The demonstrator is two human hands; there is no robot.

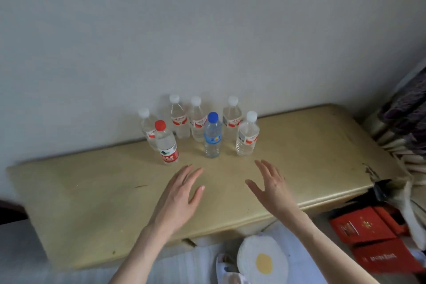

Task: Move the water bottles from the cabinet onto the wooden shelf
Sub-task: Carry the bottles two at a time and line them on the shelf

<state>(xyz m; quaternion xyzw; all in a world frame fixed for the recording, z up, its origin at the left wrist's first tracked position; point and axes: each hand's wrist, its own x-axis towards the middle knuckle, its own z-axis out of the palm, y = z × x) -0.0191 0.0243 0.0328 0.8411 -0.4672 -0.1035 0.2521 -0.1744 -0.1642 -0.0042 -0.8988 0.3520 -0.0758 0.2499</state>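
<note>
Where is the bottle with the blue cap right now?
The blue-capped bottle stands upright near the middle of the cabinet top, in front of the white-capped bottles and just beyond the left hand.

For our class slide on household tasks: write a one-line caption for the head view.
Two open hands, left and right, reach toward seven upright water bottles on a yellowish cabinet top.
</note>
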